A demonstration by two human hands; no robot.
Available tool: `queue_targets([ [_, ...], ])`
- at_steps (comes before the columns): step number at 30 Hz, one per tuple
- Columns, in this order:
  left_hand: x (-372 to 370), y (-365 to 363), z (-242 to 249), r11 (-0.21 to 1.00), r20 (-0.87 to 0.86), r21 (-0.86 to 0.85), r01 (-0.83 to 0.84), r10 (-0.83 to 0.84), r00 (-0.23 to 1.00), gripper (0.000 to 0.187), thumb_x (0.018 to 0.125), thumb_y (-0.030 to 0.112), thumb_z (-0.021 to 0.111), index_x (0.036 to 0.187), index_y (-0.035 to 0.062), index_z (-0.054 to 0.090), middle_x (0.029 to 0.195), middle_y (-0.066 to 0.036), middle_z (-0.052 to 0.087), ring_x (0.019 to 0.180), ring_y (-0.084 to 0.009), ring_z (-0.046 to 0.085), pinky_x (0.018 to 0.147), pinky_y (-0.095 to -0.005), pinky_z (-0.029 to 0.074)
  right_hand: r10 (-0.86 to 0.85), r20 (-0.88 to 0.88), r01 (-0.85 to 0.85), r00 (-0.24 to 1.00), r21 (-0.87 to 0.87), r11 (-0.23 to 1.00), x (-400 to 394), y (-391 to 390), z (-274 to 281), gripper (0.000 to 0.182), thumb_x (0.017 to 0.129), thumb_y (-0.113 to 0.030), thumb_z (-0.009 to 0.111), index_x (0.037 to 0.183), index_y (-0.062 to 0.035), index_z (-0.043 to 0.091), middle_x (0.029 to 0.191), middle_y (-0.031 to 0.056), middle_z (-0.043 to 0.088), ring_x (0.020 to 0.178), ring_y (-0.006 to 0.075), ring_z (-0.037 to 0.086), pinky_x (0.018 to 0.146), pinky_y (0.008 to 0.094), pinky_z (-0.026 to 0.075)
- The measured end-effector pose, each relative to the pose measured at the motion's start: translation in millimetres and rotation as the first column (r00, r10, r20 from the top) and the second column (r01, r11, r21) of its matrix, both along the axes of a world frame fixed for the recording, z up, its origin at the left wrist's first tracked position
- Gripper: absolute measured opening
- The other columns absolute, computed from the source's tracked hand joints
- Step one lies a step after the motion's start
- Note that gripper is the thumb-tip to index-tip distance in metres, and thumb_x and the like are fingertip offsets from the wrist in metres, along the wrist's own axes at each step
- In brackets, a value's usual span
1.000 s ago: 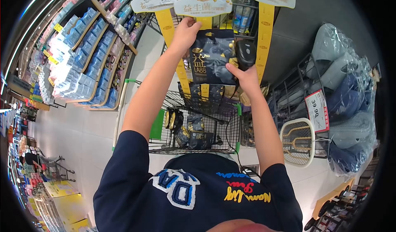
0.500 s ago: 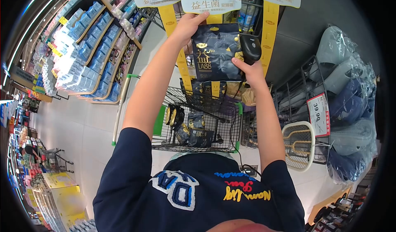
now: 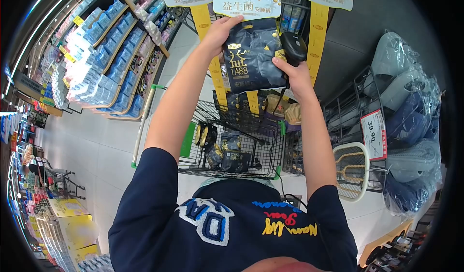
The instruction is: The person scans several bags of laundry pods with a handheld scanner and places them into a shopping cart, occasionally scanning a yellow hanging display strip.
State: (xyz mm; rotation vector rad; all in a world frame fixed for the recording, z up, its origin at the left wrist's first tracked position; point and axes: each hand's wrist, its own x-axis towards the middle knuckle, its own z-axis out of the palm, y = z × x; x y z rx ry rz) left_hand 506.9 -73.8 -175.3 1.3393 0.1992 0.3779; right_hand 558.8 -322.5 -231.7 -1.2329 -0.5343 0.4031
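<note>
A dark blue package (image 3: 255, 54) with gold lettering hangs upright before me, against a yellow display strip under a white header card (image 3: 247, 6). My left hand (image 3: 221, 37) grips its upper left edge. My right hand (image 3: 294, 76) presses a thumb on its right edge and also holds a black barcode scanner (image 3: 293, 48), whose fingers' grip is partly hidden. A dark cable runs down from the scanner side. Below, a wire shopping cart (image 3: 268, 151) with green corners carries several dark packages (image 3: 235, 161).
Tiered shelves (image 3: 108, 50) of blue and white packs stand left. On the right, a wire rack (image 3: 369, 93) carries plastic-wrapped grey and blue goods (image 3: 411, 127) and a red-edged price sign (image 3: 373, 134). A cream-framed mesh item (image 3: 352, 170) hangs near the cart.
The package has risen slightly and tilted, its lower right side lifting. The scanner and my right hand have moved up a little with it. Both hands keep their hold.
</note>
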Motion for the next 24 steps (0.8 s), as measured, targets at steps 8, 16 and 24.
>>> queue_targets([
  [8,-5.0,0.2,2.4,0.988,-0.034,0.154,0.005,0.0,0.999,0.048,0.094,0.034,0.074,0.116,-0.008,0.065,0.105,-0.012,0.073,0.086,-0.0139,0.071,0.078,-0.0279,0.057,-0.053,0.035,0.052,0.998,0.025,0.998,-1.6,5.2,-1.8,0.045,0.08,-0.015,0.086,0.116,0.0043,0.067,0.111,0.0098,0.07,0.095,0.0155,0.066,0.085,0.0298,0.053],
  [16,-2.4,5.2,0.1,0.971,-0.064,0.238,-0.022,0.038,0.997,0.049,0.094,0.035,0.074,0.114,-0.009,0.066,0.103,-0.012,0.073,0.085,-0.0132,0.07,0.077,-0.0267,0.057,-0.087,0.035,0.088,0.996,-0.012,0.996,0.2,5.8,-5.4,0.042,0.08,-0.015,0.086,0.114,0.0038,0.068,0.109,0.0087,0.071,0.094,0.0147,0.066,0.084,0.0298,0.052],
  [24,-0.7,3.1,4.5,0.972,-0.06,0.228,-0.046,0.061,0.996,0.05,0.092,0.037,0.075,0.113,-0.0087,0.069,0.102,-0.011,0.074,0.085,-0.0134,0.07,0.076,-0.0267,0.055,-0.122,0.104,0.115,0.987,0.069,0.991,-1.0,7.0,-2.7,0.035,0.081,-0.013,0.085,0.109,0.0017,0.07,0.104,0.0065,0.072,0.091,0.0131,0.066,0.082,0.0291,0.052],
])
